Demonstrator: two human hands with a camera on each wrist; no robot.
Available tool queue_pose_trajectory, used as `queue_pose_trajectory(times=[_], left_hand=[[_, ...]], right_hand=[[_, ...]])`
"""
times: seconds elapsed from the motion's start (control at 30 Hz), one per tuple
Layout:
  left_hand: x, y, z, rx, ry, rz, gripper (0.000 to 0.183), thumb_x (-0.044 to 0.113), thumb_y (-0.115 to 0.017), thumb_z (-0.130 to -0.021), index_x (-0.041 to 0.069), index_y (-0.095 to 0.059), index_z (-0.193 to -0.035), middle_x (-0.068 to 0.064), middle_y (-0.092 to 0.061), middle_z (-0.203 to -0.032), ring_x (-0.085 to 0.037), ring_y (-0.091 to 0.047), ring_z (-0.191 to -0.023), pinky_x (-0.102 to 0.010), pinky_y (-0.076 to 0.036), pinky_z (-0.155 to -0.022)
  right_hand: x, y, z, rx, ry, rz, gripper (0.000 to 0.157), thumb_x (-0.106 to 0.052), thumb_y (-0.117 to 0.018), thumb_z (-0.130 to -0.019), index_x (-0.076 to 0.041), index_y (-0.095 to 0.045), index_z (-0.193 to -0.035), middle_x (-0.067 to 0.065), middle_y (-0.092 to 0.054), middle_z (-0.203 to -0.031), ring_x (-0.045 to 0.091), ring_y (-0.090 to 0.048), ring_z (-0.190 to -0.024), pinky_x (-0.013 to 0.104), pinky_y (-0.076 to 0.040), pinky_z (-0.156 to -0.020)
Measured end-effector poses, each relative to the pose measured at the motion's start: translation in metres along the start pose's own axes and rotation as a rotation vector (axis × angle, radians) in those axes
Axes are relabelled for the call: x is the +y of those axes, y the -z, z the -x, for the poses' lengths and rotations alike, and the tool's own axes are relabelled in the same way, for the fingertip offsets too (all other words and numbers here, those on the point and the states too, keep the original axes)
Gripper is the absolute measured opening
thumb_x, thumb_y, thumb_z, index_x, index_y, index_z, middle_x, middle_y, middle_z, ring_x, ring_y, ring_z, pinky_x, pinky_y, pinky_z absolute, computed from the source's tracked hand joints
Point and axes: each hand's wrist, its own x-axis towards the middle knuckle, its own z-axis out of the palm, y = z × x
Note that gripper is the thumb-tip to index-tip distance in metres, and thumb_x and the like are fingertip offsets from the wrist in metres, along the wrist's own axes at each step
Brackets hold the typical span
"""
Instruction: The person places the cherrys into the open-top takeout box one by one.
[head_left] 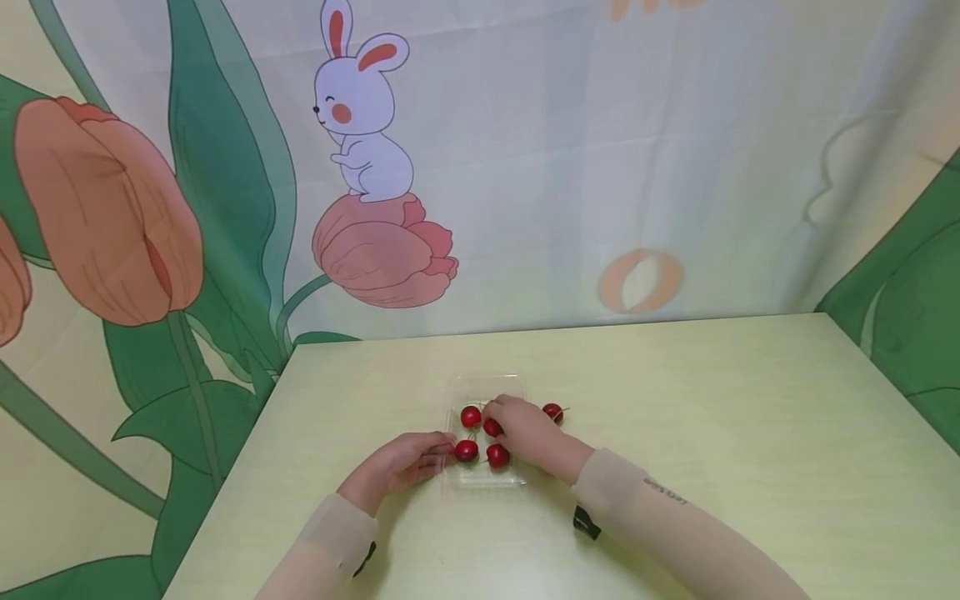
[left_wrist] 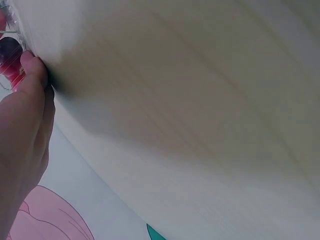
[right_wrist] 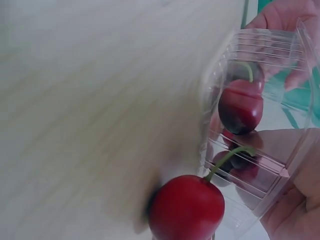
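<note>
A clear plastic box (head_left: 483, 481) stands on the table with several dark red cherries in it. My left hand (head_left: 411, 460) rests its fingertips against the box's left wall, fingers fairly straight, beside a cherry (head_left: 466, 451). Reaching in over the right wall, my right hand (head_left: 525, 427) pinches a cherry (head_left: 492, 427) that its fingers partly cover. Two more cherries lie inside, one at the back left (head_left: 471, 417) and one at the front right (head_left: 498, 456). Through the box wall, the right wrist view shows a stemmed cherry (right_wrist: 241, 107).
Outside the box, a cherry with a green stem (right_wrist: 186, 210) lies on the table, just beyond the right hand. The pale wooden table (head_left: 675, 392) ends at a cloth backdrop (head_left: 525, 167) printed with tulips and a rabbit.
</note>
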Motion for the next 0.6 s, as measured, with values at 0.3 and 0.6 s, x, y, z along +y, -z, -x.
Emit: queue_pose_trajectory(times=[0.3, 0.6], left_hand=[[-0.0001, -0.001, 0.0005, 0.017, 0.003, -0.024, 0.041, 0.024, -0.054, -0.105, -0.005, -0.061, -0.133, -0.012, -0.07, -0.123, -0.013, -0.066, -0.103, -0.025, -0.049, -0.097], [0.0003, -0.0021, 0.0012, 0.024, 0.0, -0.035, 0.041, 0.025, -0.054, -0.105, -0.005, -0.061, -0.132, -0.014, -0.069, -0.127, -0.015, -0.065, -0.108, -0.034, -0.047, -0.108]], right_hand=[[-0.0026, 0.0007, 0.0015, -0.033, 0.002, 0.084, 0.021, -0.003, -0.069, -0.095, -0.007, -0.071, -0.115, 0.009, -0.069, -0.109, 0.024, -0.065, -0.099, 0.038, -0.056, -0.096], [-0.0033, 0.0003, 0.0003, -0.048, -0.006, 0.09, 0.023, 0.0, -0.066, -0.095, -0.008, -0.072, -0.115, 0.006, -0.068, -0.104, 0.021, -0.063, -0.091, 0.036, -0.057, -0.091]])
